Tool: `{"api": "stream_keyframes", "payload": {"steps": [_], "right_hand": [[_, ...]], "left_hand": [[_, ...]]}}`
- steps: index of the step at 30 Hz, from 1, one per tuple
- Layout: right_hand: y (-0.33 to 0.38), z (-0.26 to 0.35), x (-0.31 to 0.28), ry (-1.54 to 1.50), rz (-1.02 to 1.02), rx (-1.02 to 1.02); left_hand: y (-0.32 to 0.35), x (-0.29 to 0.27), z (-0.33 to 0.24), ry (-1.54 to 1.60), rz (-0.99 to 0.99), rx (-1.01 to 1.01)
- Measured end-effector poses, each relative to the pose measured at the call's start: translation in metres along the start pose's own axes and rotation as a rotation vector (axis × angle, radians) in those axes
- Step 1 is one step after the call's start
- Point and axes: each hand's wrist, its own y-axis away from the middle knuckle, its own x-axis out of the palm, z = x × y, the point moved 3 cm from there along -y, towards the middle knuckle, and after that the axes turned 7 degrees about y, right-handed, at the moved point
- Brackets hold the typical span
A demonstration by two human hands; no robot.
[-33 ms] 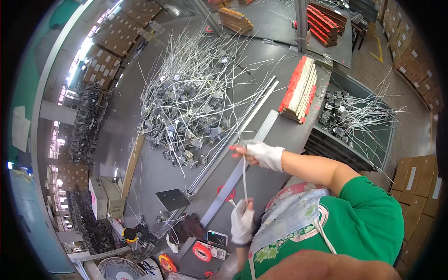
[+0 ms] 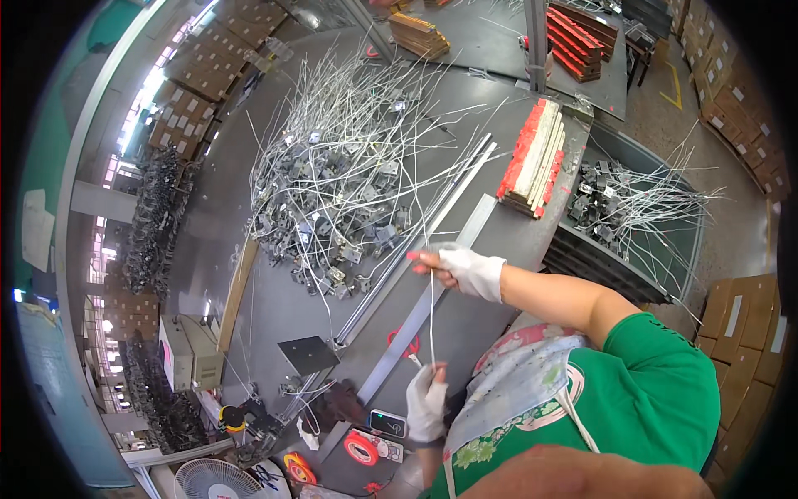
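My right hand [image 2: 467, 272], in a white glove with bare fingertips, is the upper one and pinches a thin white wire [image 2: 431, 324] between thumb and fingers. Below it, my left hand [image 2: 426, 405], gloved the same way, closes on the wire's lower stretch. Between the two hands the wire runs nearly straight, over a long flat metal strip [image 2: 478, 218]. Past my right hand it leads up toward a heap of small grey metal parts with white wires [image 2: 332, 191]. Red-handled scissors [image 2: 413, 347] lie just beside my left hand.
A stack of red-and-cream strips [image 2: 532, 158] stands at the table's right edge. Beyond it, a grey bin [image 2: 665, 266] holds more wired parts. Toward the lower left are a black plate [image 2: 307, 355], red tape [image 2: 360, 448], a small display device [image 2: 387, 423] and a fan [image 2: 216, 480].
My left hand has shifted slightly down and to the left. The wire between my hands looks a little straighter. My right hand has hardly moved.
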Motion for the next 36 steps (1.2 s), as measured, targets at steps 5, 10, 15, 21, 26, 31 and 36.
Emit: {"api": "stream_keyframes", "payload": {"steps": [5,10,15,21,26,31,36], "right_hand": [[0.032,0.035,0.009,-0.066,-0.014,-0.281],[0.07,0.052,-0.034,0.155,-0.295,-0.468],[0.096,0.046,-0.137,-0.159,-0.917,-0.651],[0.106,0.053,-0.243,-0.285,-1.008,-0.551],[0.098,0.061,-0.302,-0.515,-1.019,-0.434],[0.092,0.066,-0.349,-0.736,-0.959,-0.356],[0.104,0.071,-0.342,-0.554,-0.886,-0.28]], "left_hand": [[-0.008,-0.018,0.021,-0.262,0.035,0.1],[-0.079,0.065,-0.004,0.119,0.249,0.295],[-0.147,0.168,-0.016,0.064,0.332,0.382],[-0.176,0.261,-0.018,0.058,0.4,0.181],[-0.202,0.303,-0.033,0.085,0.4,0.146],[-0.22,0.331,-0.033,0.0,0.396,0.142],[-0.221,0.337,-0.033,0.078,0.335,0.058]]}}
